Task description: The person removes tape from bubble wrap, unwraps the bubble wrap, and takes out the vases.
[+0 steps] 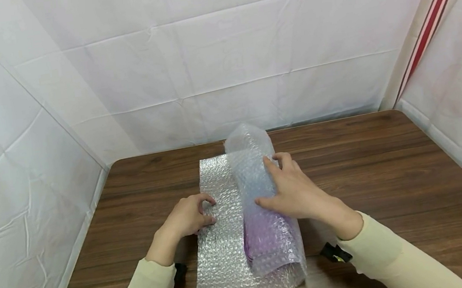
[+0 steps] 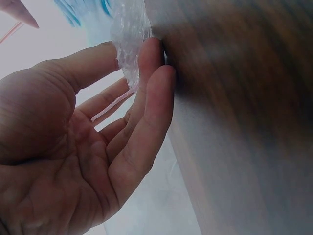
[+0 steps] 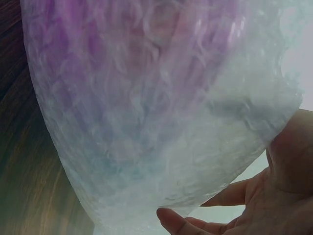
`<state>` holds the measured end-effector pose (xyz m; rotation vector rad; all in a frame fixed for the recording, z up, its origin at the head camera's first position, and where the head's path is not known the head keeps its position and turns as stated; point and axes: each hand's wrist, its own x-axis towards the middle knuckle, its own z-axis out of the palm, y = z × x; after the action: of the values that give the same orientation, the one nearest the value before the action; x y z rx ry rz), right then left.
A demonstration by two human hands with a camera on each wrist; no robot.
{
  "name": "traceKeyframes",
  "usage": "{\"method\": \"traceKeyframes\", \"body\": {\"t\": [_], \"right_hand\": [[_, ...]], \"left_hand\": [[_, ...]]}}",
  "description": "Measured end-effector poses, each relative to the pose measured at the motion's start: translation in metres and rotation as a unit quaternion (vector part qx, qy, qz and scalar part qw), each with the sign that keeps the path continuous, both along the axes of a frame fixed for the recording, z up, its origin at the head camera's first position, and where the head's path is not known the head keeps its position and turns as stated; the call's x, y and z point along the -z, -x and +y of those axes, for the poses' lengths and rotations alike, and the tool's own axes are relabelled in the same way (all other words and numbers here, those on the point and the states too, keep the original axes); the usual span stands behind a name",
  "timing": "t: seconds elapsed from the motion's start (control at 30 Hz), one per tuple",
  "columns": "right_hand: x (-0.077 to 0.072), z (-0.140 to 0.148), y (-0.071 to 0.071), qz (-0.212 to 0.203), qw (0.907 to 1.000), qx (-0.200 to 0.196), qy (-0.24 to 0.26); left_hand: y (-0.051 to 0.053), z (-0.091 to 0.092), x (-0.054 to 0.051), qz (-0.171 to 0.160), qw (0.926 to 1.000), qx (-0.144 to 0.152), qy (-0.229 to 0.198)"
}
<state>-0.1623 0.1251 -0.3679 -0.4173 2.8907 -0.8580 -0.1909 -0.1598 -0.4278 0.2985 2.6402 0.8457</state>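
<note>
A sheet of bubble wrap (image 1: 222, 259) lies on the table, its right part folded over a purple-to-blue object (image 1: 263, 235). The object shows blurred through the film, so its kind is unclear. At the sheet's left edge, my left hand (image 1: 188, 214) pinches the wrap. The left wrist view shows the bubble wrap (image 2: 131, 44) between the thumb and fingers of that hand (image 2: 93, 142). My right hand (image 1: 298, 193) rests on the folded-over layer with its fingers spread. In the right wrist view, the right hand (image 3: 274, 196) touches the edge of the bubble wrap (image 3: 146, 161).
The brown wooden table (image 1: 365, 162) reaches out on both sides of the wrap. White sheeting (image 1: 225, 59) hangs behind it and at the sides. A red-striped strip (image 1: 434, 16) runs down the back right corner. A dark strap (image 1: 335, 252) sits at the right wrist.
</note>
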Motion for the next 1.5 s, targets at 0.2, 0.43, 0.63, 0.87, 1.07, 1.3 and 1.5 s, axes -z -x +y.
{"method": "traceKeyframes", "body": {"t": [0.2,0.43,0.63,0.87,1.07,1.3,1.5], "right_hand": [[-0.002,0.007,0.000,-0.001,1.0000,0.000,0.005],[-0.003,0.014,0.001,-0.005,1.0000,0.000,0.008],[-0.005,0.021,0.000,-0.007,0.9999,-0.005,0.014],[-0.005,0.030,0.001,-0.012,0.9999,-0.005,0.011],[-0.004,0.036,0.000,-0.022,0.9997,-0.004,0.012],[-0.004,0.046,0.000,-0.033,0.9994,-0.007,0.007],[-0.003,0.054,-0.001,-0.038,0.9992,-0.016,0.002]], "left_hand": [[0.000,0.000,0.000,0.001,1.0000,0.000,-0.002],[0.000,0.000,0.000,0.002,1.0000,0.001,-0.004],[0.001,0.000,0.001,0.000,1.0000,-0.002,-0.006],[0.001,0.000,0.001,-0.001,1.0000,-0.003,-0.002],[0.001,0.000,0.001,-0.001,1.0000,-0.002,-0.002],[0.002,0.000,0.002,-0.002,1.0000,-0.002,-0.006],[0.002,-0.001,0.003,-0.005,1.0000,-0.004,-0.007]]}}
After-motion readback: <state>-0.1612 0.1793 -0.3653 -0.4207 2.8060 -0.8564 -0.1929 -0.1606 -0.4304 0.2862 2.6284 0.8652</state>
